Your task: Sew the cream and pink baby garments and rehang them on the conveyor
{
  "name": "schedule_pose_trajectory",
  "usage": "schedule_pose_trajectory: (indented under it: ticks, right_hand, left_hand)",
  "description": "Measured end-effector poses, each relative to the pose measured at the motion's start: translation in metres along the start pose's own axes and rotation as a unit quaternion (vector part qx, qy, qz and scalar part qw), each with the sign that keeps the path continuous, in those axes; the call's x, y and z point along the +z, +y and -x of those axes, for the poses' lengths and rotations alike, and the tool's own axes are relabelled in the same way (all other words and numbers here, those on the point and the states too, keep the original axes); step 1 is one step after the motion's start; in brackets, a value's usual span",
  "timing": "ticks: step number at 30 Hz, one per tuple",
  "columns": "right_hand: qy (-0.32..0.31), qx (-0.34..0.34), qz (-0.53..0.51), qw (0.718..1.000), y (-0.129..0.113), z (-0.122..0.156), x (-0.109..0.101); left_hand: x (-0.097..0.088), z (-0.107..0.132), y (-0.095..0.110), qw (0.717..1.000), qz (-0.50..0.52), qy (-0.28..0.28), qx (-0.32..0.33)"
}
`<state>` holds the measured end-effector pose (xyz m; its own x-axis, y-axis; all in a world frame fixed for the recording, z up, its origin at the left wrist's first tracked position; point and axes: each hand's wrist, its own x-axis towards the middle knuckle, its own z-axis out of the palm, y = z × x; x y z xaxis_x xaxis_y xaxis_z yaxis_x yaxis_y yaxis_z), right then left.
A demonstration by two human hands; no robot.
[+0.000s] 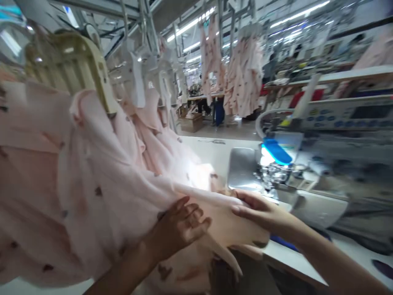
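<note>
Two things in the head view: the thin pink dress cloth (101, 192) lies left of the sewing machine (319, 209), light and slippery, so hold it flat. Your left hand (179, 227) lies open on it. Your right hand (260, 211) curls on its edge; gripping or not, you cannot tell. The white table (215, 153) runs behind.

2 hands (179, 229) (258, 211), 1 sewing mach. (319, 205).

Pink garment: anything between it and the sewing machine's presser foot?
No separate object shows there. The pink garment runs up close to the presser foot, with the left hand on the cloth and the right hand nearest the machine, resting on the cloth's near edge.
</note>
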<state>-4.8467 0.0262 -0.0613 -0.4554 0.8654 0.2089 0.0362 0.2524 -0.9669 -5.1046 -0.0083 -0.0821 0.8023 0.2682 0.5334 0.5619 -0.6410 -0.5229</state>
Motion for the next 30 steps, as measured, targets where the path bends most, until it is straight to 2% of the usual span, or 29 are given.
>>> schedule_pose_trajectory:
  ticks: [2, 4, 6, 7, 8, 10, 13, 16, 19, 21, 22, 24, 25, 26, 27, 28, 29, 30]
  right_hand:
    - [0.039, -0.030, 0.005, 0.999, 0.003, 0.004, -0.001]
    - [0.092, -0.060, 0.019, 0.994, 0.007, 0.010, -0.006]
    - [0.142, -0.077, 0.050, 0.986, 0.011, 0.019, -0.015]
    - [0.167, -0.072, 0.069, 0.981, 0.013, 0.024, -0.021]
    - [0.193, -0.058, 0.092, 0.975, 0.016, 0.028, -0.027]
    - [0.257, -0.015, 0.148, 0.955, 0.023, 0.036, -0.037]
    - [0.375, 0.029, 0.243, 0.894, 0.034, 0.038, -0.046]
    - [0.460, 0.034, 0.288, 0.839, 0.040, 0.028, -0.047]
    - [0.501, 0.033, 0.324, 0.802, 0.039, 0.014, -0.046]
    - [0.507, 0.020, 0.331, 0.795, 0.039, 0.012, -0.045]
    - [0.513, 0.005, 0.326, 0.794, 0.039, 0.014, -0.044]
    - [0.530, -0.061, 0.313, 0.786, 0.043, 0.024, -0.038]
    - [0.527, -0.115, 0.297, 0.788, 0.045, 0.031, -0.033]
    - [0.505, -0.169, 0.263, 0.804, 0.048, 0.039, -0.027]
    - [0.459, -0.209, 0.206, 0.838, 0.050, 0.046, -0.019]
    - [0.395, -0.222, 0.128, 0.882, 0.053, 0.052, -0.011]
    - [0.331, -0.202, 0.036, 0.921, 0.055, 0.057, -0.004]
    - [0.285, -0.155, -0.055, 0.944, 0.057, 0.059, 0.002]
  left_hand:
    - [0.025, -0.029, 0.007, 0.998, 0.040, 0.011, 0.045]
    - [0.033, -0.052, 0.012, 0.993, 0.067, 0.078, 0.051]
    - [0.033, -0.072, 0.016, 0.987, 0.069, 0.148, 0.007]
    - [0.033, -0.084, 0.018, 0.984, 0.065, 0.161, -0.027]
    - [0.035, -0.096, 0.020, 0.985, 0.063, 0.150, -0.062]
    - [0.043, -0.120, 0.024, 0.989, 0.074, 0.079, -0.096]
    - [0.064, -0.150, 0.023, 0.991, 0.096, 0.008, -0.093]
    - [0.082, -0.162, 0.011, 0.988, 0.111, -0.008, -0.111]
    - [0.088, -0.159, -0.007, 0.984, 0.118, -0.036, -0.126]
    - [0.085, -0.154, -0.012, 0.986, 0.118, -0.012, -0.120]
    - [0.082, -0.151, -0.010, 0.987, 0.122, 0.020, -0.107]
    - [0.073, -0.146, 0.003, 0.983, 0.153, 0.075, -0.072]
    - [0.069, -0.145, 0.011, 0.979, 0.175, 0.089, -0.059]
    - [0.064, -0.145, 0.021, 0.975, 0.195, 0.090, -0.053]
    - [0.061, -0.145, 0.029, 0.972, 0.208, 0.091, -0.054]
    - [0.058, -0.146, 0.036, 0.972, 0.209, 0.090, -0.061]
    - [0.057, -0.148, 0.042, 0.972, 0.204, 0.088, -0.073]
    - [0.056, -0.150, 0.045, 0.973, 0.194, 0.093, -0.085]
